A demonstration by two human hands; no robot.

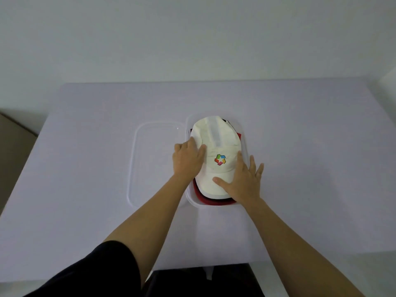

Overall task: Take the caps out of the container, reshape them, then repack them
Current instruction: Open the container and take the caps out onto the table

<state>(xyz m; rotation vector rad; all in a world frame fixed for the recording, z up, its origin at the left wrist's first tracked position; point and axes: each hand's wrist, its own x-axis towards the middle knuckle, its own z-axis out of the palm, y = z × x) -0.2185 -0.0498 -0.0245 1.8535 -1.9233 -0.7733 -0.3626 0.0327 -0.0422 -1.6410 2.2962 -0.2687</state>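
Near the middle of the pale counter [85,168], slightly toward its right edge: a clear container [194,203], packed with stacked caps. Uppermost, a white cap [214,142] with a multicoloured logo [220,159] on its front panel, brim toward the counter's near edge, crown toward the far edge. Beneath it, only the rim of a red cap [211,202] peeking out at the near end and along the right side, with a sliver of something darker at the far right. Left hand [188,159] laid flat on the white cap's left flank, fingers together and curved over the crown, thumb side toward the logo, pressing rather than pinching. Right hand [242,181] spread wide over the cap's right flank and brim, thumb stretched across the brim toward the left, outer fingers fanned past the container's right wall. Logo exposed between the two hands, touched by neither. Just beside the container on its left, touching or nearly so, a clear lid [137,168] lying flat on the counter. Both forearms bare, a dark sleeve [102,273] at the left upper arm near the counter's near edge.
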